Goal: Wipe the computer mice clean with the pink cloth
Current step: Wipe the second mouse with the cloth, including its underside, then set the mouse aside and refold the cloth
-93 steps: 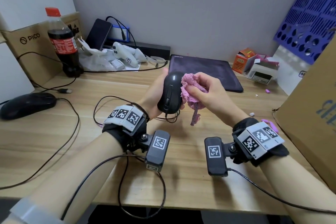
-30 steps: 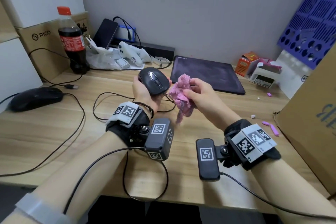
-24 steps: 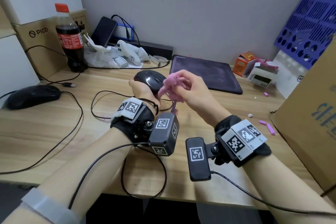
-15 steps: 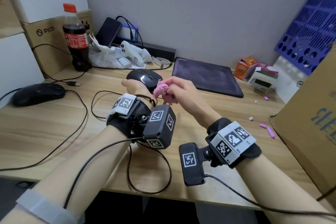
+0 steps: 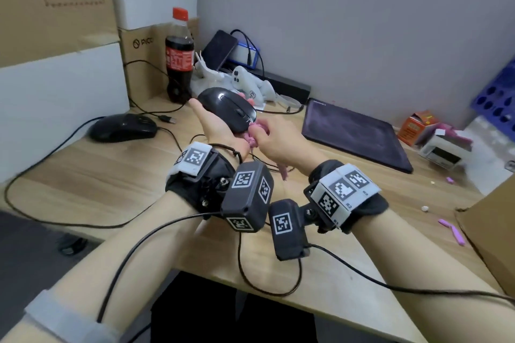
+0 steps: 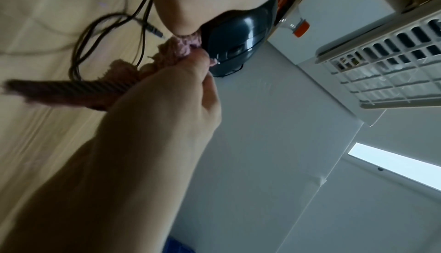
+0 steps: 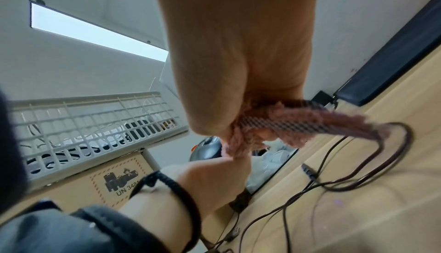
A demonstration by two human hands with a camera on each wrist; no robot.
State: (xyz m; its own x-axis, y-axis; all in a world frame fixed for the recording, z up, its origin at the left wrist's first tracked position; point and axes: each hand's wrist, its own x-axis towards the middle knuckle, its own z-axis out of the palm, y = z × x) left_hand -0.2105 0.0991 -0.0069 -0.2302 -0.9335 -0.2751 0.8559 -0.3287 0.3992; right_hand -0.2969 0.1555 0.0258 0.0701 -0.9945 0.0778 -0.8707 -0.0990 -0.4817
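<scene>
a mouse [image 5: 227,108] is held above the desk [image 5: 83,175] in the left hand [image 5: 220,131]; the cloth [image 5: 255,136] is pinched in the right hand [image 5: 281,145] against the mouse's near-right end. a second mouse [image 5: 122,127] lies on the desk to the left. a bottle [image 5: 179,56] stands behind it, before a box [image 5: 139,64]. controllers [image 5: 250,83] lie right of the bottle. a pad [image 5: 354,133] lies on the desk to the right, with small cartons [image 5: 429,133] further right.
</scene>
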